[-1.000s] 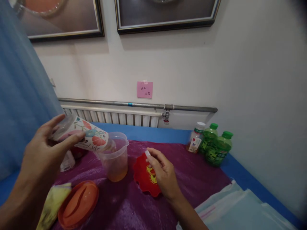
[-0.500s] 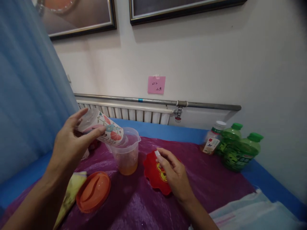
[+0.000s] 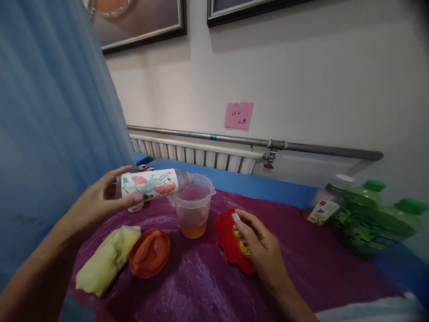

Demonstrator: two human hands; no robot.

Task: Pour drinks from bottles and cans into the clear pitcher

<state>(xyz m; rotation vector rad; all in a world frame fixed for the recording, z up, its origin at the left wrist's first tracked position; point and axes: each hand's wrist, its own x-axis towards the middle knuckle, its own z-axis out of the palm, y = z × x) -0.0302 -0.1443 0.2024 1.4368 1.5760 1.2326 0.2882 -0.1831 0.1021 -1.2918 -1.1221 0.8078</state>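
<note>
My left hand is wrapped round a clear bottle with a floral label, which lies nearly level, its mouth over the rim of a clear plastic jug. Amber liquid covers the bottom of the jug. To the right, my right hand pinches a small white cap-like piece above a red scalloped dish with yellow figures. An orange-red lid or dish sits in front of the jug on its left, beside a folded yellow cloth.
A purple sheet covers part of the blue table. At the right stand a white-capped bottle and green-capped bottles. Cans are behind my left hand. A blue curtain hangs at the left; a radiator lines the wall.
The bottle in my left hand has gone from tilted down to nearly level, its mouth now showing at the jug's rim. The view has shifted left. My right hand keeps its pinch.
</note>
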